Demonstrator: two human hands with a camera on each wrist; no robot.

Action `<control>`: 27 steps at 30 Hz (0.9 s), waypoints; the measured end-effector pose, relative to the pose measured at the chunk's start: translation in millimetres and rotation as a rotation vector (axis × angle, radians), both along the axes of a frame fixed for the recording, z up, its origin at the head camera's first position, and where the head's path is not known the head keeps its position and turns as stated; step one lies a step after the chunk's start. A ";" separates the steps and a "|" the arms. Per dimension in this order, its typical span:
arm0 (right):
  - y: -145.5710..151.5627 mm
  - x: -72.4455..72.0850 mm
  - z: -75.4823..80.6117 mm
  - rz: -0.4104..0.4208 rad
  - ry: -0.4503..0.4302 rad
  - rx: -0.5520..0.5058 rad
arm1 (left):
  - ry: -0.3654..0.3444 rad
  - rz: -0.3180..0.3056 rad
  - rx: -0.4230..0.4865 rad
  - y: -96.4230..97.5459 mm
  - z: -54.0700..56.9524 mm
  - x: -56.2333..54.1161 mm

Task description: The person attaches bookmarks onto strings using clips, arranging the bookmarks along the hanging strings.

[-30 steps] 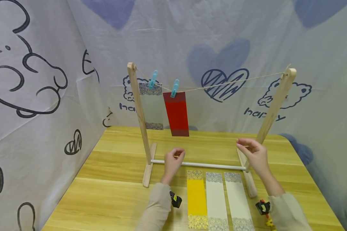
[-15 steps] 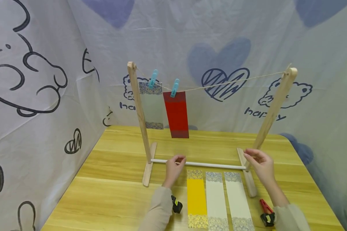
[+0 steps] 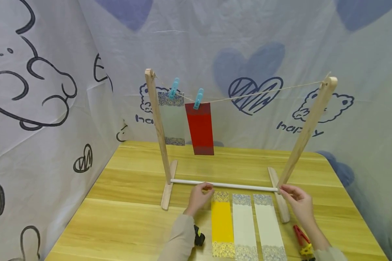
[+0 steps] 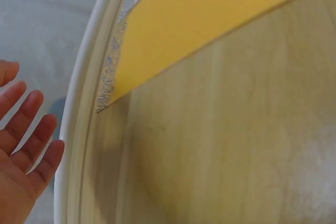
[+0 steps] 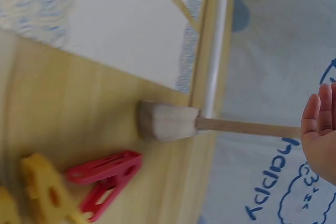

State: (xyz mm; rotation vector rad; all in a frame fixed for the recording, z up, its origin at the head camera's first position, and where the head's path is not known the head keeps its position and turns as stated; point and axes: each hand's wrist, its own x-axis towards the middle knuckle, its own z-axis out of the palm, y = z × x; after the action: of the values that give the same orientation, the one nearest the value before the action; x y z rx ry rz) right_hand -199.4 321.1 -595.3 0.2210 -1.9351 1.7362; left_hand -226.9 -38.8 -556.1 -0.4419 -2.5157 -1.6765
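My left hand hovers beside the patterned top end of a yellow card, its fingers loosely bent and holding nothing. Two white cards with patterned ends lie to the right of the yellow one. By the foot of the rack's right post is my right hand, also holding nothing; its fingers look relaxed in the right wrist view. A red clothespin and a yellow clothespin lie near my right forearm. Blue clothespins hold a red card and a pale card on the string.
The wooden rack has a left post, a right post, a white crossbar low down and a string across the top. Behind the table hangs a printed cloth.
Both hands have come down toward the cards; the left also shifted a little right, the right outward. The red and yellow clothespins now show more beside my right sleeve.
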 end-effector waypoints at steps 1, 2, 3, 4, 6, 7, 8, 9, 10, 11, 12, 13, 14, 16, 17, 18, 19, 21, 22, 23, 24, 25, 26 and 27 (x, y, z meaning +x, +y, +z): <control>-1.5 4.1 1.6 -0.008 0.002 0.010 | -0.002 -0.010 -0.022 -0.3 -1.1 0.4; -7.5 12.0 11.4 0.031 0.019 -0.025 | 0.001 -0.020 -0.047 -0.5 -1.7 0.9; -8.2 15.5 12.3 0.029 0.022 -0.030 | 0.000 -0.033 -0.070 -0.6 -2.1 1.5; -8.6 19.2 13.0 0.020 0.020 -0.018 | -0.001 -0.049 -0.095 -0.7 -2.3 2.1; -8.6 25.8 13.3 -0.010 -0.001 0.012 | 0.003 -0.088 -0.159 -1.2 -2.0 3.2; -8.0 28.6 12.8 -0.021 -0.015 0.016 | 0.009 -0.113 -0.192 -1.4 -1.6 3.8; -7.0 31.2 11.6 -0.034 -0.032 0.025 | 0.018 -0.139 -0.228 -1.6 -1.3 4.3; -1.3 29.5 1.9 -0.095 -0.067 0.071 | 0.022 -0.166 -0.264 -1.8 -1.2 4.8; -0.4 31.8 0.7 -0.116 -0.086 0.092 | 0.032 -0.190 -0.302 -1.9 -1.2 5.2; 0.6 34.0 -0.5 -0.130 -0.104 0.102 | 0.041 -0.209 -0.339 -1.9 -1.8 5.1; 1.8 36.3 -1.9 -0.145 -0.120 0.118 | 0.037 -0.224 -0.370 -1.8 -2.4 5.1; 2.5 38.6 -2.7 -0.157 -0.137 0.131 | 0.041 -0.234 -0.406 -1.7 -3.3 5.0; 3.2 41.0 -3.5 -0.167 -0.155 0.146 | 0.043 -0.243 -0.438 -1.7 -4.0 4.9; 4.5 45.4 -5.5 -0.181 -0.182 0.161 | 0.043 -0.260 -0.509 -1.7 -5.4 4.8; 5.4 47.7 -6.9 -0.193 -0.195 0.181 | 0.039 -0.270 -0.547 -1.8 -6.1 4.7; 5.8 50.3 -7.8 -0.195 -0.201 0.192 | 0.039 -0.283 -0.582 -1.8 -6.4 4.8; 6.4 52.9 -9.1 -0.197 -0.209 0.204 | 0.047 -0.297 -0.617 -1.8 -7.2 4.8; 7.3 59.0 -10.2 -0.194 -0.220 0.230 | 0.049 -0.327 -0.677 -2.1 -7.1 5.9; 6.9 62.7 -9.1 -0.189 -0.215 0.256 | 0.051 -0.340 -0.701 -2.3 -7.2 6.4; 6.4 66.9 -6.7 -0.172 -0.218 0.268 | 0.054 -0.352 -0.719 -2.5 -7.2 7.1; 4.9 71.7 -2.4 -0.150 -0.221 0.271 | 0.059 -0.360 -0.731 -2.9 -7.0 7.9; 2.6 76.7 3.4 -0.142 -0.228 0.285 | 0.065 -0.367 -0.739 -3.4 -7.0 9.0; -0.5 82.2 10.6 -0.136 -0.241 0.306 | 0.069 -0.373 -0.746 -3.9 -6.7 10.0; -3.6 87.1 17.1 -0.137 -0.241 0.338 | 0.076 -0.377 -0.756 -4.5 -7.0 10.8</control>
State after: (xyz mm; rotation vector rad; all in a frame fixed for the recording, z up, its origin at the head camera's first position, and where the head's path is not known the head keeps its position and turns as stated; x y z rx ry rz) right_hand -112.4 317.5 -578.2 -0.0034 -2.3555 1.3930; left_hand -216.1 -43.3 -563.1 -1.0570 -3.0641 -0.6664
